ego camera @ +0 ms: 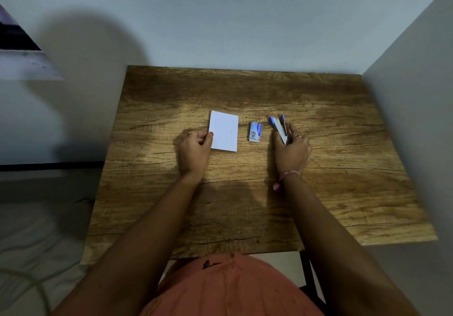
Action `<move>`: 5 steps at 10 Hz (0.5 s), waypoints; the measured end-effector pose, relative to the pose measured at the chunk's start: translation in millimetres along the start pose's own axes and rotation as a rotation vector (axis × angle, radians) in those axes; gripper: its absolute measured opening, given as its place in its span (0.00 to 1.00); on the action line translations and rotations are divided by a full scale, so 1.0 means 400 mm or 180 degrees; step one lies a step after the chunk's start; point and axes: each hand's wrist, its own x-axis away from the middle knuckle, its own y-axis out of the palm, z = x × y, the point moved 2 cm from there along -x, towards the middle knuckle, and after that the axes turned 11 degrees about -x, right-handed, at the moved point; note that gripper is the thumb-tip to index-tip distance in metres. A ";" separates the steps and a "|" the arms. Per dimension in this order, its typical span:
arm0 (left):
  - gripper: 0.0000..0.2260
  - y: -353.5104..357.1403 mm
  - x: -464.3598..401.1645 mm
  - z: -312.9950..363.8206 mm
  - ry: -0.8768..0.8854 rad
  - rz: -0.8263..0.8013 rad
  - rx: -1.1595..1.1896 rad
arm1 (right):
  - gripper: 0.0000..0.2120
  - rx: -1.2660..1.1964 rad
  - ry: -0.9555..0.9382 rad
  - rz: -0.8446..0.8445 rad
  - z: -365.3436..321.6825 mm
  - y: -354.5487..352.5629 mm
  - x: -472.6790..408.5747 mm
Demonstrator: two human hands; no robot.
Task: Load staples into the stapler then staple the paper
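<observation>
A small white paper (225, 130) lies flat near the middle of the wooden table (245, 205). My left hand (195, 152) pinches the paper's left edge between thumb and fingers. To the right of the paper sits a small blue staple box (255, 132), touched by neither hand. Further right, my right hand (291, 152) grips a blue and grey stapler (279, 126), whose front end points away from me and looks partly opened.
A pale wall runs along the table's back and right side. To the left, below the table's level, is a bed with light bedding (36, 229) and a cable. My orange-clothed lap (232, 288) is at the table's near edge.
</observation>
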 end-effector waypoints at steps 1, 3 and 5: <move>0.11 -0.001 -0.001 0.002 0.0031 -0.0034 -0.0030 | 0.24 -0.0077 -0.0027 -0.0055 0.000 -0.005 0.004; 0.13 0.002 0.001 0.001 0.0074 -0.0050 0.0011 | 0.24 -0.0324 -0.0089 -0.0070 0.002 -0.014 0.011; 0.14 0.000 0.000 -0.014 -0.0069 0.0248 0.0196 | 0.24 -0.0364 -0.0138 -0.0118 0.013 -0.013 0.010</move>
